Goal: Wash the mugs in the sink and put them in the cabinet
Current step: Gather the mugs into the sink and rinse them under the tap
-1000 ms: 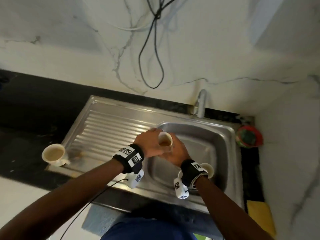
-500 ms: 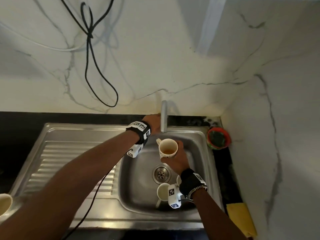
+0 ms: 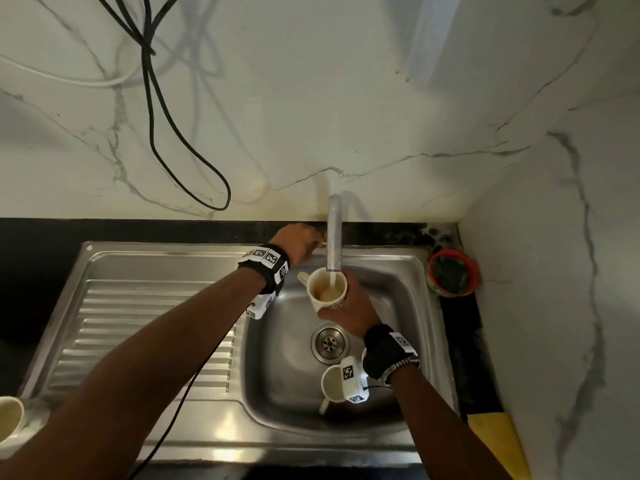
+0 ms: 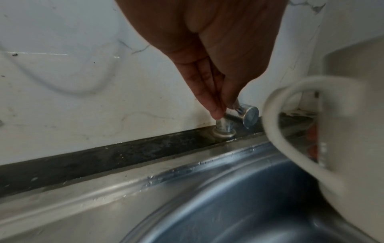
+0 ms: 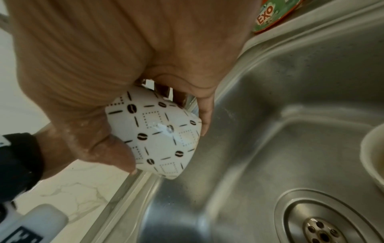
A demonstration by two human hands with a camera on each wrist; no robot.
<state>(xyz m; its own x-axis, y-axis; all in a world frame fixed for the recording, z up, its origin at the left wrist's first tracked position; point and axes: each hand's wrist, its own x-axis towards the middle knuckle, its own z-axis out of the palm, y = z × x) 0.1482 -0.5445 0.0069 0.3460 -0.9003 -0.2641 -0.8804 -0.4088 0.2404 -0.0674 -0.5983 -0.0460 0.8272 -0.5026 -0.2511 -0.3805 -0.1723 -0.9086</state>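
Note:
My right hand [image 3: 341, 299] grips a white mug [image 3: 327, 289] with a black coffee-bean pattern [image 5: 160, 136], upright over the sink basin [image 3: 277, 393]. The mug sits right under the tap spout [image 3: 334, 233], and a thin stream of water falls into its brownish inside. My left hand [image 3: 311, 240] reaches to the back edge of the sink and pinches the small metal tap handle [image 4: 247, 115] between its fingertips [image 4: 216, 111]. A second white mug [image 3: 334, 382] stands in the basin by my right wrist. A third mug [image 3: 8, 419] stands at the far left edge.
The drain [image 3: 329, 342] lies below the held mug. A ribbed drainboard [image 3: 145, 323] fills the sink's left half. A red and green soap tub [image 3: 453, 277] sits at the back right corner, a yellow cloth [image 3: 495, 438] at the front right. Black cables [image 3: 152, 116] hang on the marble wall.
My left hand let go of the mug, reached back and took the tap handle. My right hand carried the mug under the spout, and water now runs into it.

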